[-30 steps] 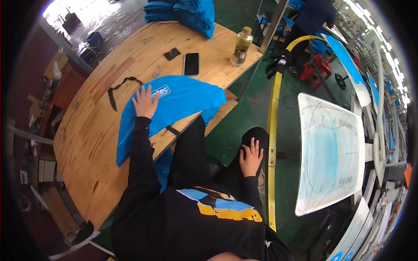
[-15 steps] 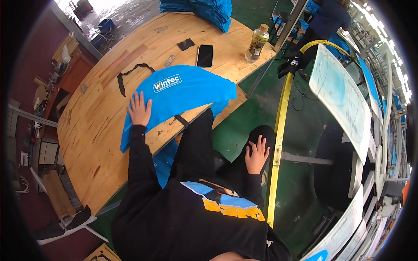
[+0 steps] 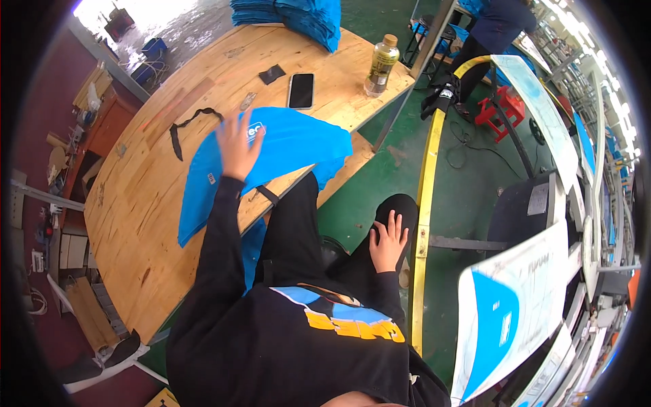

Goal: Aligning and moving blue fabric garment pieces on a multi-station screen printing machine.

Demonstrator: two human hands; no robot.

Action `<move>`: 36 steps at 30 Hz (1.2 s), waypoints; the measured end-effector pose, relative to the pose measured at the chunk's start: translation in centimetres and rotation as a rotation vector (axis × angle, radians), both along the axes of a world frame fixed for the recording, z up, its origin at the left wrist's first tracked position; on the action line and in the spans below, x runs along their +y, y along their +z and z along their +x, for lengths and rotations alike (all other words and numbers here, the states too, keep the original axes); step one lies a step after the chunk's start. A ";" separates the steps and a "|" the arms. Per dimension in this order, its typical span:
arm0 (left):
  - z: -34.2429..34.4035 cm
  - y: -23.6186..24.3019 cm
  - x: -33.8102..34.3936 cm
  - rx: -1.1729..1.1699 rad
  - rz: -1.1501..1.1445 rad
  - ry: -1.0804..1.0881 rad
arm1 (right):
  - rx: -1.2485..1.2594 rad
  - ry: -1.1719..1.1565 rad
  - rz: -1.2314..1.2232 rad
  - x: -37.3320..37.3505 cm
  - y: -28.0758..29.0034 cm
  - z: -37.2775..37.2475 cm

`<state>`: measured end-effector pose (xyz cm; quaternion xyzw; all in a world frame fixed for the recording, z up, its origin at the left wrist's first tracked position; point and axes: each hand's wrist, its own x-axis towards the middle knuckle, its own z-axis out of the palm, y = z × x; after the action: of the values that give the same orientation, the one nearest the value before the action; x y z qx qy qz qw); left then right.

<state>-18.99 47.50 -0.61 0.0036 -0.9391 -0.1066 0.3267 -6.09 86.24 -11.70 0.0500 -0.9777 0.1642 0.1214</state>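
Note:
A blue fabric piece (image 3: 298, 139) with a curved upper edge lies on the wooden table (image 3: 146, 224), part of it hanging over the near edge. My left hand (image 3: 239, 146) is over this fabric, fingers spread and slightly blurred, covering part of its white print. Whether the palm touches the cloth, I cannot tell. A small pale label (image 3: 211, 178) shows on the fabric left of that hand. My right hand (image 3: 390, 241) rests open on my right knee, holding nothing. Just beyond the fabric lie a black strap (image 3: 176, 136) and a phone (image 3: 301, 91).
A bottle (image 3: 382, 66) stands near the table's right corner, and a stack of blue fabric (image 3: 291, 17) lies at the far edge. Right of my knee runs a yellow rail (image 3: 427, 176). Beyond it hang white panels (image 3: 536, 271). A red stool (image 3: 502, 112) and another person (image 3: 498, 30) are farther back.
My left hand has moved right across the fabric onto its print. The white panels at right have shifted; one bearing a blue piece now shows, and the red stool has come into sight.

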 end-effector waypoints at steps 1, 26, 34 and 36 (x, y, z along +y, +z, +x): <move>-3.5 -0.6 1.1 -0.011 0.007 -0.069 | 0.013 0.027 -0.015 0.2 0.2 0.1; -10.3 -7.0 52.4 -0.269 -0.108 -1.173 | -0.109 -1.353 0.397 26.7 5.9 22.3; -9.0 -8.0 54.6 -0.170 0.106 -1.205 | -0.076 -1.587 0.178 28.5 7.1 23.3; -7.7 -6.0 55.2 -0.280 0.116 -1.265 | 0.021 -1.563 0.053 29.1 7.2 24.5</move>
<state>-26.74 102.65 -6.64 -0.5184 -0.7864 -0.3276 0.0744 18.40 115.31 -4.51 -0.6485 -0.7318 0.0071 0.2096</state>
